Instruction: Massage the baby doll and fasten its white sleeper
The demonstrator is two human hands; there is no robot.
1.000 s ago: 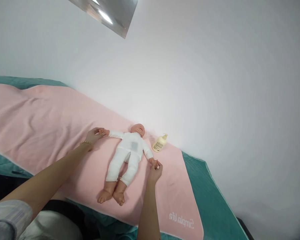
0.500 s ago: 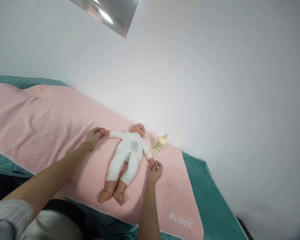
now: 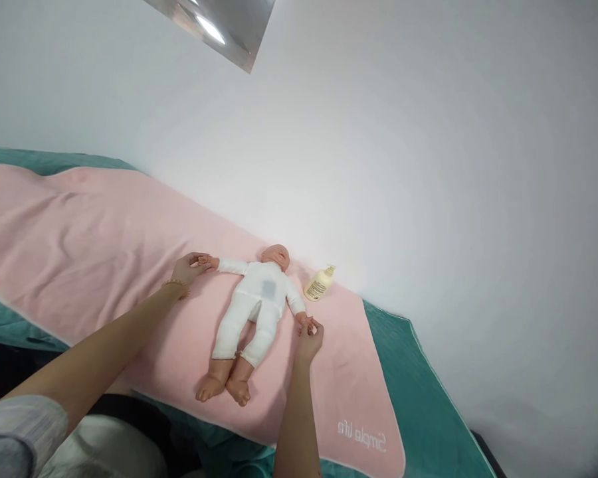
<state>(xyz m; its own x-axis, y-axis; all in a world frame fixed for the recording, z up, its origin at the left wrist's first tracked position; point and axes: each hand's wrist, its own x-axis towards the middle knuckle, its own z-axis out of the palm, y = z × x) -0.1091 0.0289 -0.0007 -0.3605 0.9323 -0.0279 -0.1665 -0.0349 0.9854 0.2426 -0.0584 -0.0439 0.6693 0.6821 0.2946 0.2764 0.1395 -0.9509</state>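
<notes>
A baby doll (image 3: 260,292) with a white cloth body lies on its back on a pink towel (image 3: 144,226). Its head points toward the wall and its bare feet toward me. Both its arms are spread out to the sides. My left hand (image 3: 187,266), with a beaded bracelet at the wrist, grips the doll's hand on the left. On the other side, my right hand (image 3: 311,341) pinches the doll's other hand between thumb and fingers. A pale yellow pump bottle (image 3: 319,283) stands on the towel beyond my right hand, close to the doll's head.
Under the towel is a green cloth (image 3: 418,385), showing at the right and along the edges. A white wall (image 3: 379,153) rises right behind the towel. A shiny reflective panel (image 3: 229,26) is at the top. Mirrored white lettering marks the towel's near right corner.
The fingers of my right hand have shifted slightly on the doll's hand, so more of it shows. Otherwise the doll, bottle and my left hand look almost the same.
</notes>
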